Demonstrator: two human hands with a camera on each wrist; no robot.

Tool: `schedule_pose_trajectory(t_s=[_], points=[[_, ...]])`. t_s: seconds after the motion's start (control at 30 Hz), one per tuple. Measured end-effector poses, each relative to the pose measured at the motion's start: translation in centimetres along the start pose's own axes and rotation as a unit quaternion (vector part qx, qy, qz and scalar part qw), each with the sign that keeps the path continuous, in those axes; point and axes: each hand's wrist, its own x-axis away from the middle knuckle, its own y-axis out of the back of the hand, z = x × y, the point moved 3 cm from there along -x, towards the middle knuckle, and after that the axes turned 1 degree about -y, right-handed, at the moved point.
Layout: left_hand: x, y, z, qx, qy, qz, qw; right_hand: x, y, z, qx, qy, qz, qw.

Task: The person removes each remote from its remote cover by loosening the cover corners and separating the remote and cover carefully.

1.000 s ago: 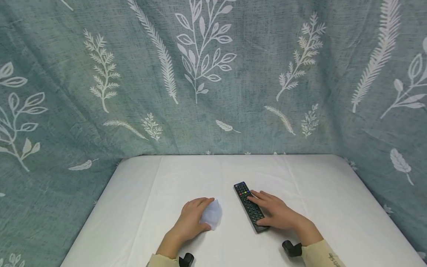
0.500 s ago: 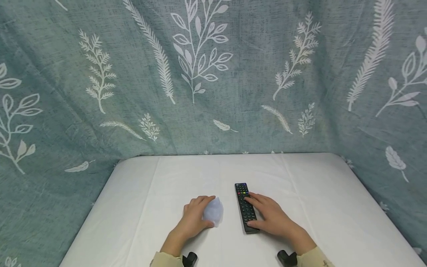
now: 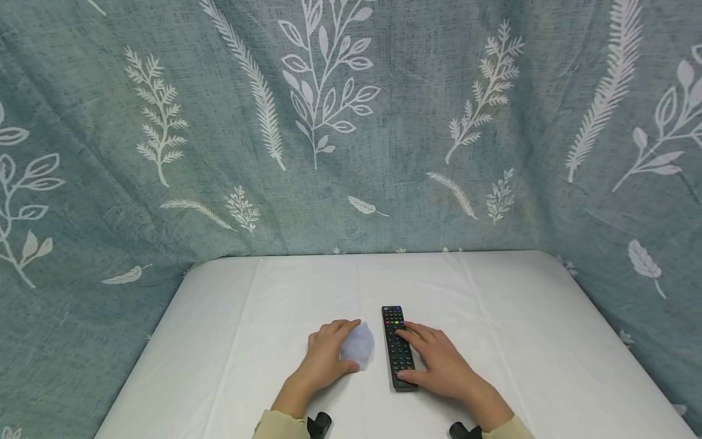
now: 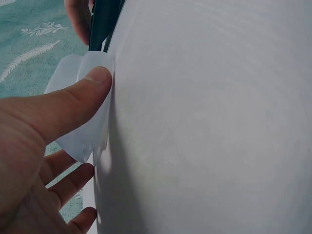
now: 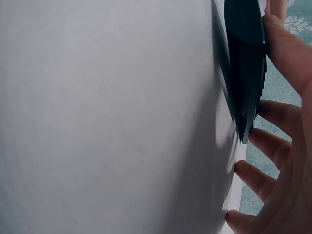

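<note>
My left hand (image 3: 325, 356) holds a pale, translucent, thin plastic piece (image 3: 359, 346) between thumb and index finger, low on the white table. Close up in the left wrist view, the plastic piece (image 4: 91, 129) is curved, with its thumb-side face partly covered by the thumb. A black remote control (image 3: 396, 353) with rows of buttons lies just to its right, its far end tipped slightly left. My right hand (image 3: 439, 363) rests thumb and fingertips on the remote's face and right edge. In the right wrist view, the remaining fingertips reach the tabletop beside the remote (image 5: 246, 48).
The table (image 3: 247, 305) has a white cloth with faint creases. A green-blue curtain (image 3: 395, 134) printed with white leaves hangs behind it and along both sides. Black wrist cameras (image 3: 319, 424) sit under both wrists, near beige sleeves (image 3: 282, 425).
The remote has turned to stand nearly straight and slid left under my right hand. My left hand has shifted a little right with the plastic piece, so the two things are nearer each other.
</note>
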Motion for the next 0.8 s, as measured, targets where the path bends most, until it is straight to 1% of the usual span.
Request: schedule_pose_trajectory(t_s=[0.13, 0.3, 0.8], points=[[-0.06, -0.02, -0.18, -0.01, 0.002, 0.002, 0.9999, 0.04, -0.03, 0.24, -0.007, 0.0, 0.001, 1.0], [-0.03, -0.02, -0.22, -0.017, 0.005, 0.004, 0.9998, 0.02, -0.05, 0.36, -0.001, 0.002, -0.005, 1.0], [0.05, -0.31, -0.17, 0.0, 0.021, -0.003, 0.9998, -0.02, 0.1, 0.55, -0.005, 0.006, -0.014, 1.0]])
